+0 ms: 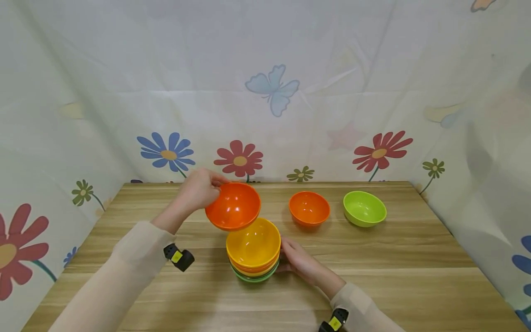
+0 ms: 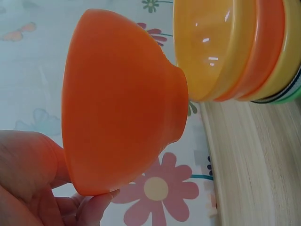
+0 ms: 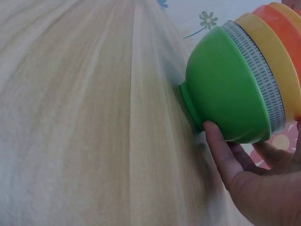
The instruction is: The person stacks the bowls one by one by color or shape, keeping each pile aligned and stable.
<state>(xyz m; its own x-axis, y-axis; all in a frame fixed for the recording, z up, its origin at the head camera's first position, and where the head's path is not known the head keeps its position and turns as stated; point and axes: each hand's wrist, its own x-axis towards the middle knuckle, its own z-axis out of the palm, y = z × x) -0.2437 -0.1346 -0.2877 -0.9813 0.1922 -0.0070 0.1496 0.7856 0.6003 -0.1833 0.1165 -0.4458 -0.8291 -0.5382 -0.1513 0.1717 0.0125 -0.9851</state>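
My left hand point(image 1: 201, 188) pinches the rim of an orange bowl point(image 1: 233, 207), thumb and fingertips at its edge. This bowl is tilted above a stack of nested bowls, and in the left wrist view the orange bowl point(image 2: 117, 103) shows its outer side. A yellow bowl point(image 1: 253, 244) tops the stack, over orange and yellow ones. Below them are a white patterned bowl point(image 3: 258, 70) and a green bowl point(image 3: 223, 89) at the bottom. My right hand point(image 1: 303, 263) rests extended fingers against the stack's right side, one fingertip low on the green bowl.
Right of the stack, another orange bowl point(image 1: 309, 209) and a lime green bowl point(image 1: 364, 209) stand apart on the wooden table point(image 1: 394, 276). A flower-printed cloth point(image 1: 199, 106) hangs behind the table and along both sides.
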